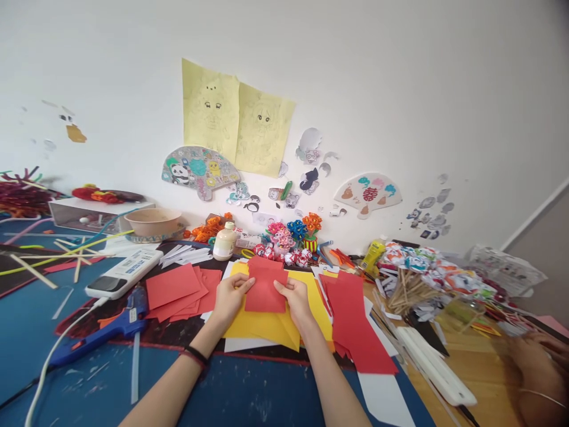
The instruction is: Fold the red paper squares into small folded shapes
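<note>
White wall [382, 71] fills the frame's top. At centre, left fingers [247, 286] and right fingers [281, 288] clamp a red sheet [265, 295] by its sides above yellow sheets [269, 330]

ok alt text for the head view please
A person's left hand and right hand hold a small red sheet over yellow paper. More red paper lies on both sides, with a blue glue gun at left and yellow drawings on the wall behind.

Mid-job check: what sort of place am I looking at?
Probably a craft workspace: there's a blue glue gun, a cluster of bright, handmade-looking flowers, and a red paper piece being held above other coloured sheets.
</note>
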